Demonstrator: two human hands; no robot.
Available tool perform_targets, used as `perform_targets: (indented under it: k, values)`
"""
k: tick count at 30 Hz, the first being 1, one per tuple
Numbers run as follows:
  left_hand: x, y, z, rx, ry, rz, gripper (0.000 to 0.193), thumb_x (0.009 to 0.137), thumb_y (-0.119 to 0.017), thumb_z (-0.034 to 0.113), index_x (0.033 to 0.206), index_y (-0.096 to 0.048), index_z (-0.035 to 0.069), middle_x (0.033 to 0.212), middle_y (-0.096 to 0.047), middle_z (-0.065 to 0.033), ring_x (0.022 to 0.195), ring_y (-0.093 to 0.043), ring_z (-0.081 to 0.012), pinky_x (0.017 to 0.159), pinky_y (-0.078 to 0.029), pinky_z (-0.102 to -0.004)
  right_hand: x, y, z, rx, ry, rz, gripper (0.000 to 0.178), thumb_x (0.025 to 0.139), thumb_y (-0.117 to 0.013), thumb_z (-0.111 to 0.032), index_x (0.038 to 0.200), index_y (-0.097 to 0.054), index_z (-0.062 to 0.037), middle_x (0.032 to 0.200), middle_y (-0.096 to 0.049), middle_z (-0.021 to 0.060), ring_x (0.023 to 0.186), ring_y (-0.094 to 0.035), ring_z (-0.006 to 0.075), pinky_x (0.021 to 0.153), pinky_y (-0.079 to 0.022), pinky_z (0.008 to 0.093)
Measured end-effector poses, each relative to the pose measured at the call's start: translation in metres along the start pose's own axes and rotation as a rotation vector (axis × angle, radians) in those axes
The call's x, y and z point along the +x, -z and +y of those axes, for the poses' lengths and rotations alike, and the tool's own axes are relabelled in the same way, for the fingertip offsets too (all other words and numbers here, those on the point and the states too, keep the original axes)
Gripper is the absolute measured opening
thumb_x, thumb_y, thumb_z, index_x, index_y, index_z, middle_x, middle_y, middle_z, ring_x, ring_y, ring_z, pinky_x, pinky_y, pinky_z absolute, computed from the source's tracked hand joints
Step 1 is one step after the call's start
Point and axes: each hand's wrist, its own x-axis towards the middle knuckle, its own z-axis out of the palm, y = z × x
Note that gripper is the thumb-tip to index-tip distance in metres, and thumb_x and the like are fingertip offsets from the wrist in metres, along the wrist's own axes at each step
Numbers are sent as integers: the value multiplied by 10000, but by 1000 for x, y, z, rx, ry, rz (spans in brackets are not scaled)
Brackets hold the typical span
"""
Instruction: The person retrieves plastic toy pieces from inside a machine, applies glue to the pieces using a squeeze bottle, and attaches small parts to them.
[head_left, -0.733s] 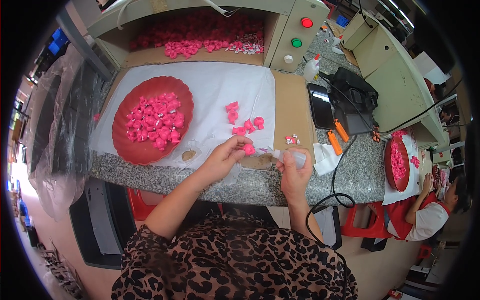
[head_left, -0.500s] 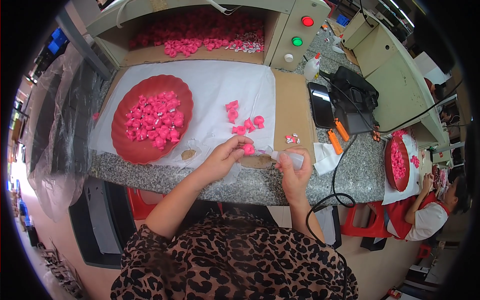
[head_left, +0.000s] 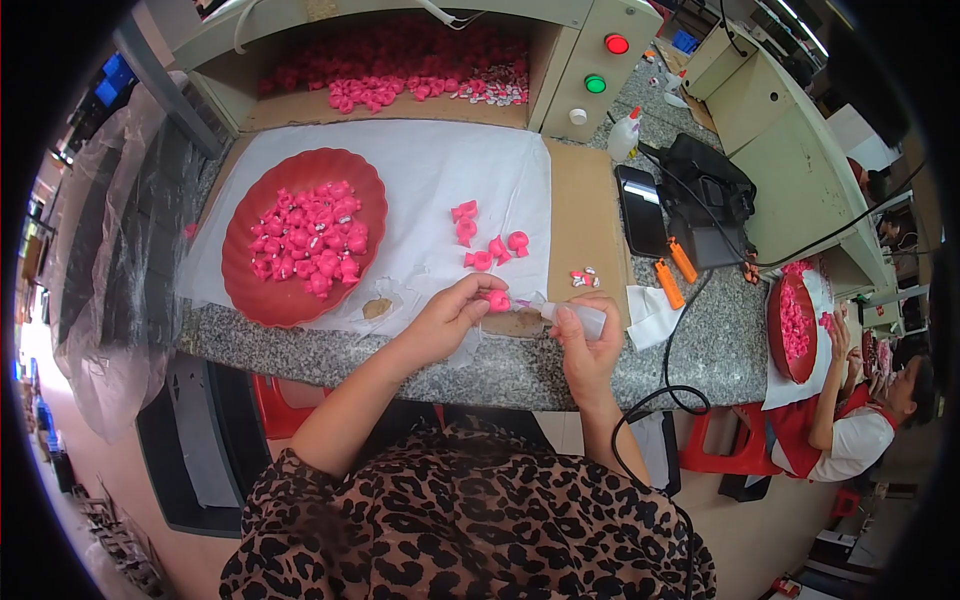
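Head view: pinches a small pink piece [head_left: 497,300] in the left hand [head_left: 450,318], with thumb and fingers closed on it, above the near edge of the speckled stone worktop [head_left: 640,375]. Grips a translucent squeeze bottle [head_left: 590,321] in the right hand [head_left: 592,348], with fingers wrapped round the body and thumb on top. Points the thin nozzle [head_left: 530,303] leftward at the pink piece, just in front of the left fingertips; cannot tell touching from nearly touching.

Shows five loose pink pieces [head_left: 499,250] on the white paper sheet [head_left: 420,180] beyond the hands, and a red scalloped bowl [head_left: 330,167] to the left, heaped with similar pieces. Shows a cluster of pink-and-white bits [head_left: 583,277] on the cardboard [head_left: 585,210] beyond the right hand, then, farther right, two slim orange items [head_left: 670,285], a black phone [head_left: 641,212] and a black bag [head_left: 710,175]. At the far right, shows a seated co-worker [head_left: 845,430], with a hand near another red bowl [head_left: 775,335].
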Motion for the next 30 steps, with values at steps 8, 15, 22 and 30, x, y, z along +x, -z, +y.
perform_targets:
  k: [8,15,22,30]
  values:
    - [-1,0,1,6,0,18,231,847,-418,62,1074,-459,49,944,-509,-45,834,-457,-113,742,-382,-242,-1,1,2,-88,63,-29,137,800,-547,-49,859,-429,-11,803,-451,60,581,-491,95,500,-396,190]
    - [-2,-2,1,17,-11,45,235,842,-422,47,1076,-450,48,978,-505,-58,897,-468,-127,773,-385,-253,-1,2,4,-132,84,-21,145,792,-563,-52,847,-439,0,794,-464,67,592,-497,102,517,-405,207]
    - [0,-4,-4,-45,-35,61,235,844,-423,42,1079,-430,37,950,-491,-49,847,-449,-113,730,-384,-232,-5,0,1,-132,72,-6,158,780,-583,-51,845,-450,4,784,-483,72,602,-510,104,528,-409,211]
    - [0,-4,-6,-25,-73,88,226,847,-426,38,1073,-423,28,915,-484,-27,788,-436,-85,691,-382,-211,-6,2,9,-153,94,4,164,775,-589,-51,848,-453,5,786,-484,76,611,-508,107,532,-412,215]
